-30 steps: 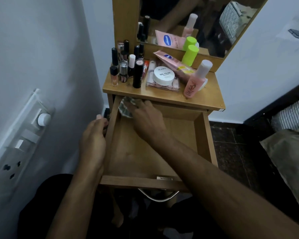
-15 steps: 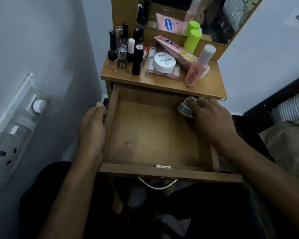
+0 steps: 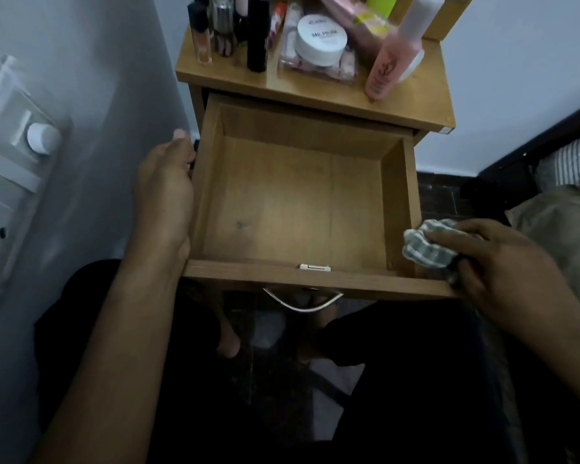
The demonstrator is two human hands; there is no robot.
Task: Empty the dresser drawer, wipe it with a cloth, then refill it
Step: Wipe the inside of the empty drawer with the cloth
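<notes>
The drawer (image 3: 302, 202) stands pulled out of the dresser (image 3: 315, 92), nothing lying in it. The left hand (image 3: 166, 192) grasps its left wall, fingers curled over the outside. The right hand (image 3: 496, 262) has its grip clenched round a bunched checked cloth (image 3: 422, 246) at the drawer's front right corner. Bottles and a white jar (image 3: 320, 41) crowd the worktop.

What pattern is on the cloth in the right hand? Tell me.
Grey-green and white checks on the cloth, bunched in the right hand; head view.
</notes>
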